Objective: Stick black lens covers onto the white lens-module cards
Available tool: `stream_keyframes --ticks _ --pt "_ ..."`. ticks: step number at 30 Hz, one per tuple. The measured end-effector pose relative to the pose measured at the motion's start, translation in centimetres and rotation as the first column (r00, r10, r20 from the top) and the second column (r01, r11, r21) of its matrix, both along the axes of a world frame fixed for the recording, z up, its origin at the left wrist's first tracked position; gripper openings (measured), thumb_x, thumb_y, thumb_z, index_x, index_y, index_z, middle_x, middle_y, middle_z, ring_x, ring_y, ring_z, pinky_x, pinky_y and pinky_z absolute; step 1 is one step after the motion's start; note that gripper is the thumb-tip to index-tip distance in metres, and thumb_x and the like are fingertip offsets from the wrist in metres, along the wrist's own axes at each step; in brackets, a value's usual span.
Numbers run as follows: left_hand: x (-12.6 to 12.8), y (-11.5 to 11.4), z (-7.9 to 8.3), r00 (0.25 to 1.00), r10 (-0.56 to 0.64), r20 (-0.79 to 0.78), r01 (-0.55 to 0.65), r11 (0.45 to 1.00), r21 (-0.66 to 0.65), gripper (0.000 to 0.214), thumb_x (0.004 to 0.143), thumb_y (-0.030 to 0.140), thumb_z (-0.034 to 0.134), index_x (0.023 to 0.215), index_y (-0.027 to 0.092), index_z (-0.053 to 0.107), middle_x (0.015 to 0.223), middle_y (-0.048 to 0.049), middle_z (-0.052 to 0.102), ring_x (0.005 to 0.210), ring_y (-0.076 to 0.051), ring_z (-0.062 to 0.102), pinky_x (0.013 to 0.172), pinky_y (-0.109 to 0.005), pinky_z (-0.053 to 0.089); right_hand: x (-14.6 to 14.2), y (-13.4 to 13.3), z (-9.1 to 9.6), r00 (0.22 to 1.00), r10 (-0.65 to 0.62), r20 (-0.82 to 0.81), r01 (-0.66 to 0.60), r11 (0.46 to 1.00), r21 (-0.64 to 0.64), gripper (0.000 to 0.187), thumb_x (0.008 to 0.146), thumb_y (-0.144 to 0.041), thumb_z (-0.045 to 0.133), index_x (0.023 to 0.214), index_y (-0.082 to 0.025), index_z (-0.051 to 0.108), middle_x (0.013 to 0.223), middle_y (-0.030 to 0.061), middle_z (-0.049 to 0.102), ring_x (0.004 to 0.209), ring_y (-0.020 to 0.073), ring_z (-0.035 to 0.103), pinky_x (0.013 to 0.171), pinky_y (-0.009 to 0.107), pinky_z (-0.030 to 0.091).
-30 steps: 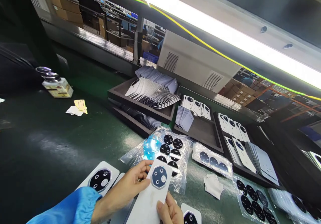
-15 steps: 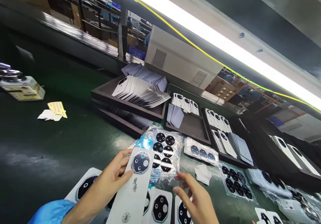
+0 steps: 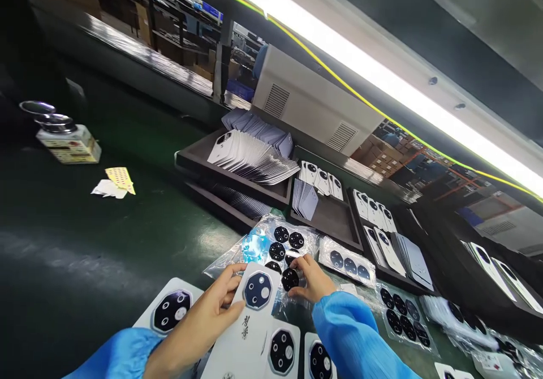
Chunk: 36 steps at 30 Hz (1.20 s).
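Note:
My left hand (image 3: 212,311) grips a white phone back panel (image 3: 237,339) by its left edge, thumb on the face. The panel carries an octagonal dark camera plate (image 3: 257,290) at its top and dark lettering below. To its right, my right hand (image 3: 311,280) pinches a round black camera lens disc (image 3: 290,279) by its edge, at the corner of a clear plastic sheet (image 3: 311,237) that bears several such discs. Whether the disc is off the sheet I cannot tell. More white panels (image 3: 283,350) with camera plates lie below and beside my left hand.
Behind are dark trays (image 3: 199,167) holding fanned panels. To the right lie a wrapped pack of discs (image 3: 348,261) and another disc sheet (image 3: 403,317). A small box with a metal-rimmed round piece (image 3: 70,141) and paper scraps (image 3: 112,186) sit at the left.
My right hand has moved forward from above the lower panels to the disc sheet, and its fingers have closed at a disc. The left hand still holds the panel; the view has shifted.

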State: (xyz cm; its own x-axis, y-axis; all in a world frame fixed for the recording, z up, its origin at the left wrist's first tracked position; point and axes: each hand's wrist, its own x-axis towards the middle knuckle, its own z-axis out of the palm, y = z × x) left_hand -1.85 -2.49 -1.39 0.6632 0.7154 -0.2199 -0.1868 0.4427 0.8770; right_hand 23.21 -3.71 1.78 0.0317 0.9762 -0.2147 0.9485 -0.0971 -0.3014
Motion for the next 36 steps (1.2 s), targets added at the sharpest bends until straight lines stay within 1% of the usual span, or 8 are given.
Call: stream_keyframes --ticks 3,7,14,18,22,26,31,36 --pt "0.1 0.1 -0.3 1.000 -0.014 0.007 0.014 1.000 -0.003 0.069 0.078 0.038 0.064 0.136 0.023 0.029 0.132 -0.0124 0.054 0.102 -0.025 0.062 0.081 -0.034 0.053 0.0 0.4 -0.2 1.000 0.017 0.023 -0.017 1.000 -0.009 0.047 0.057 -0.011 0.082 0.095 -0.025 0.058 0.098 -0.0010 0.051 0.081 0.0162 0.055 0.066 0.027 0.044" --pt "0.5 0.0 -0.4 0.999 0.047 0.000 -0.047 0.999 -0.025 0.073 0.074 0.042 0.067 0.134 0.022 0.031 0.131 -0.0145 0.055 0.097 -0.027 0.064 0.075 -0.035 0.054 -0.1 0.5 -0.4 0.998 0.044 0.039 -0.044 0.999 -0.007 0.047 0.057 -0.013 0.080 0.094 -0.024 0.054 0.099 -0.0006 0.049 0.083 0.0172 0.055 0.065 0.027 0.045" --pt "0.4 0.3 -0.3 0.998 0.056 -0.001 -0.056 0.998 -0.013 0.066 0.075 0.037 0.065 0.130 0.021 0.032 0.127 -0.0126 0.058 0.097 -0.025 0.063 0.077 -0.033 0.052 -0.2 -0.6 -0.5 0.987 0.152 0.049 -0.154 0.987 0.043 0.036 0.068 -0.010 0.064 0.099 -0.022 0.049 0.102 0.0047 0.051 0.096 0.0227 0.054 0.082 0.037 0.048" --pt "0.5 0.4 -0.3 0.999 0.037 0.002 -0.037 0.999 -0.012 0.067 0.074 0.035 0.064 0.131 0.021 0.031 0.125 -0.0121 0.058 0.095 -0.023 0.062 0.076 -0.032 0.051 0.1 -1.3 -0.8 0.970 0.236 0.053 -0.240 0.967 0.088 0.041 0.067 -0.007 0.058 0.106 -0.020 0.049 0.108 0.0083 0.050 0.103 0.0238 0.053 0.088 0.039 0.049" --pt "0.5 0.4 0.2 0.999 0.044 -0.010 -0.045 0.999 -0.022 0.072 0.072 0.037 0.066 0.131 0.019 0.030 0.123 -0.0137 0.058 0.088 -0.023 0.062 0.073 -0.033 0.051 0.4 -1.5 -1.4 0.952 0.298 0.077 -0.306 0.940 0.152 0.045 0.065 -0.005 0.056 0.107 -0.017 0.048 0.112 0.0109 0.047 0.105 0.0248 0.052 0.089 0.039 0.051" --pt "0.4 0.3 0.6 0.999 0.042 -0.013 -0.042 0.999 -0.031 0.074 0.071 0.038 0.066 0.131 0.019 0.028 0.125 -0.0146 0.056 0.083 -0.021 0.062 0.070 -0.032 0.052 0.5 -1.6 -1.7 0.935 0.336 0.114 -0.353 0.911 0.214 0.049 0.064 -0.003 0.055 0.110 -0.019 0.049 0.110 0.0101 0.049 0.103 0.0244 0.054 0.087 0.039 0.053" --pt "0.5 0.2 0.4 1.000 0.025 0.003 -0.025 0.999 -0.025 0.069 0.073 0.035 0.065 0.130 0.019 0.029 0.127 -0.0146 0.055 0.086 -0.020 0.063 0.071 -0.031 0.052 0.5 -1.6 0.2 0.922 0.349 0.169 -0.384 0.883 0.270 0.048 0.066 -0.006 0.056 0.112 -0.019 0.049 0.102 0.0096 0.053 0.094 0.0248 0.058 0.078 0.041 0.056" --pt "0.5 0.0 0.3 1.000 0.016 0.023 -0.015 0.999 -0.033 0.066 0.075 0.035 0.065 0.130 0.020 0.032 0.130 -0.0150 0.055 0.092 -0.023 0.064 0.074 -0.032 0.053 -0.9 -2.2 2.7 0.929 0.313 0.198 -0.370 0.796 0.479 0.044 0.076 -0.014 0.054 0.118 -0.019 0.044 0.103 0.0100 0.056 0.091 0.0233 0.061 0.075 0.038 0.058"
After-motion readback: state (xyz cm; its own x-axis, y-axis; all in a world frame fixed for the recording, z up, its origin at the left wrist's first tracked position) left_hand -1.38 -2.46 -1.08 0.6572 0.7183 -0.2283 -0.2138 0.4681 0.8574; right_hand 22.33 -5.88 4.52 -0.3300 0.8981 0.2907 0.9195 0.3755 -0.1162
